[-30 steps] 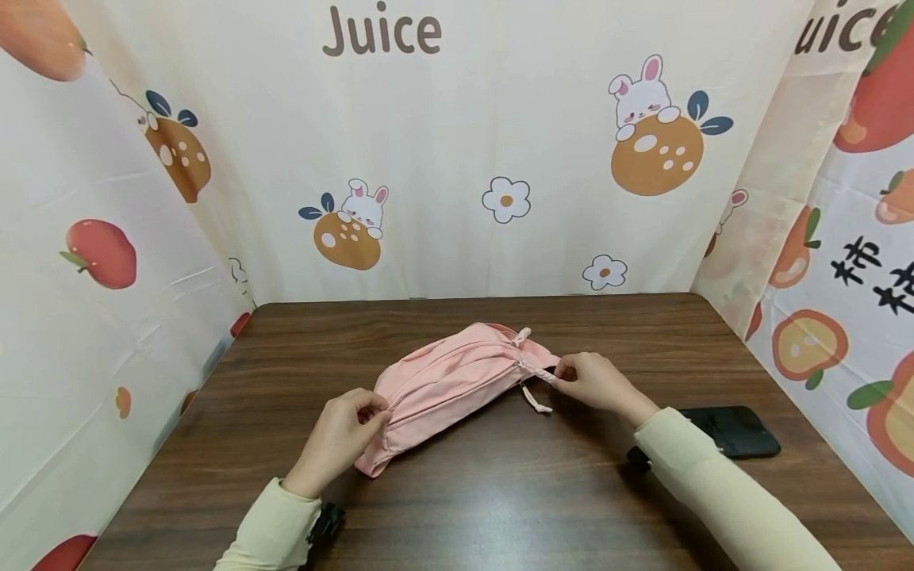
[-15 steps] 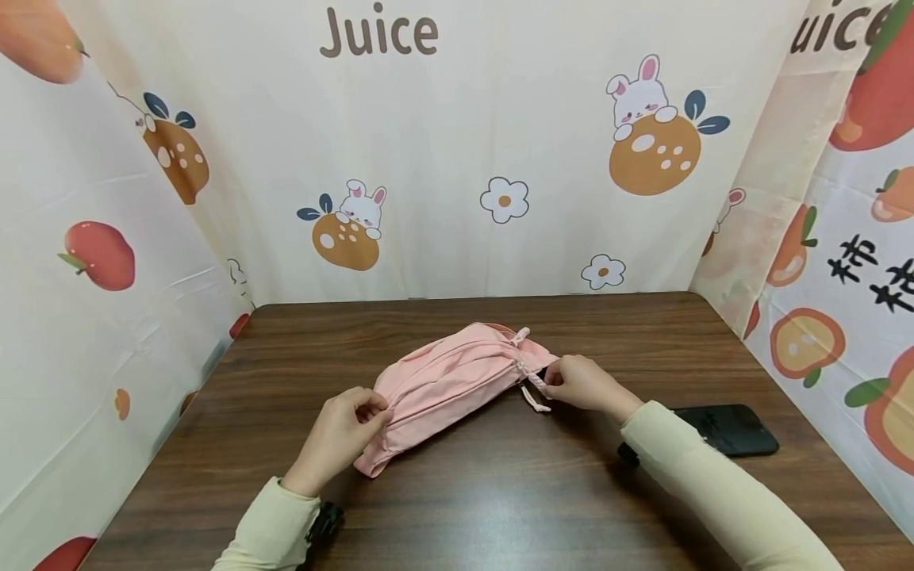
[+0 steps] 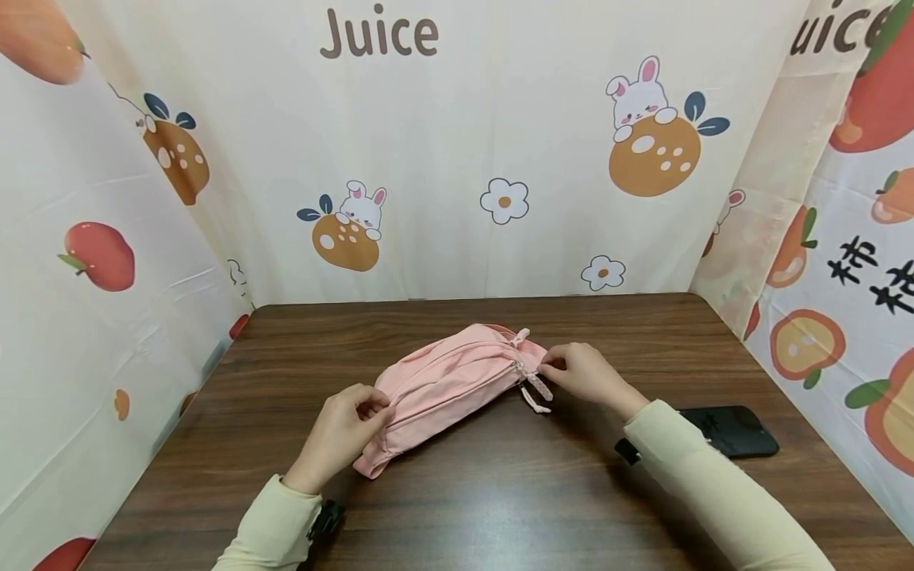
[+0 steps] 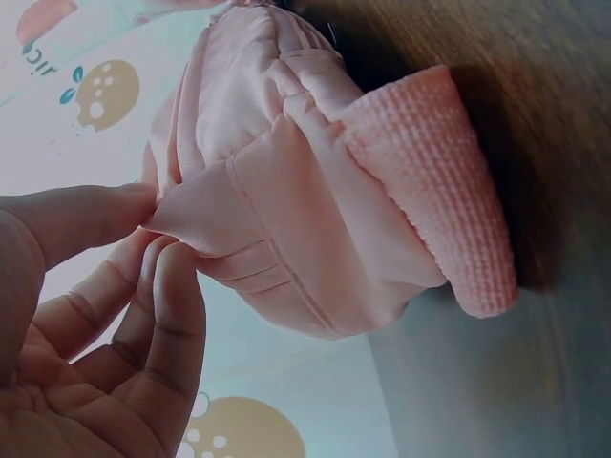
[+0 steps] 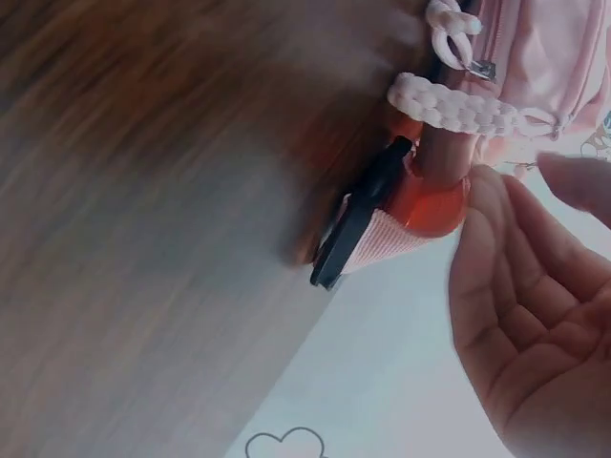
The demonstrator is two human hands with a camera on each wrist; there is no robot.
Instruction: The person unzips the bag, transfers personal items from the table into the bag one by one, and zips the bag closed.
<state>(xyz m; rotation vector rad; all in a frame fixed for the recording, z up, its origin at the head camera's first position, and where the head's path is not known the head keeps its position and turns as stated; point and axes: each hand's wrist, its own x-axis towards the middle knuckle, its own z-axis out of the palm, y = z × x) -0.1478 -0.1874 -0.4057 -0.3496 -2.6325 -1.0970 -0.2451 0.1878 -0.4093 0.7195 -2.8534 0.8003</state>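
Printed curtain (image 3: 428, 119): hanging behind the far edge. Brown table (image 3: 471, 515): bearing the bag and phone. Pink bag (image 3: 450, 381): lying mid-table, slanting from near left to far right, between both hands. Left hand (image 3: 339, 432): clamping a fold of fabric at the bag's left end between thumb and fingers, most of the bag extending rightward from this grip. Right hand (image 3: 589, 377): hovering at the bag's right end, thumb and fingertips close to each other; whether they are pinching anything, I cannot tell. Dark phone (image 3: 739, 432): resting farther right. Black buckle (image 5: 358, 219) and braided cord (image 5: 453, 107): showing near the right fingertips.
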